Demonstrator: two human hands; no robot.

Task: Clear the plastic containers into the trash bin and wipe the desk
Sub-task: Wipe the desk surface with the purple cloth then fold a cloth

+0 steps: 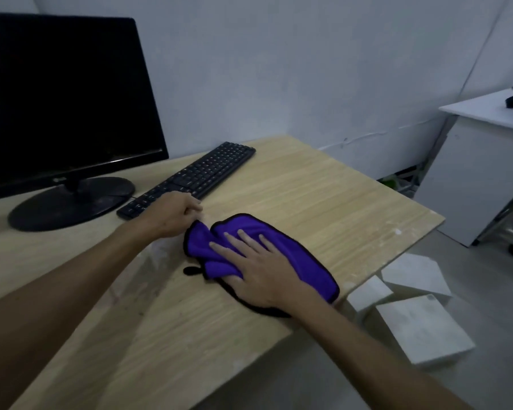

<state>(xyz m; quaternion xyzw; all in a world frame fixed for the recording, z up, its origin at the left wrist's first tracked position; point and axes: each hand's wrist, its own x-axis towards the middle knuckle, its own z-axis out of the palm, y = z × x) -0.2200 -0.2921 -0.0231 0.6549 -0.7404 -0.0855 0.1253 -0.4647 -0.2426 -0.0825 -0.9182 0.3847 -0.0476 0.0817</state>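
Wiping is the step we are judging to be in hand: we are pressing our right hand flat, fingers straight and spread, on the purple cloth, which is lying bunched on the wooden desk near its right edge. Just beyond the cloth's far-left corner, our left hand is resting with fingers loosely curled; whether it is pinching that corner we cannot tell. Past it, the keyboard and monitor are standing. No plastic containers or trash bin are showing, so we are guessing that clearing is done. Next we are needing firm, flat pressure, sweeping the cloth away from the palm across the unwiped wood.
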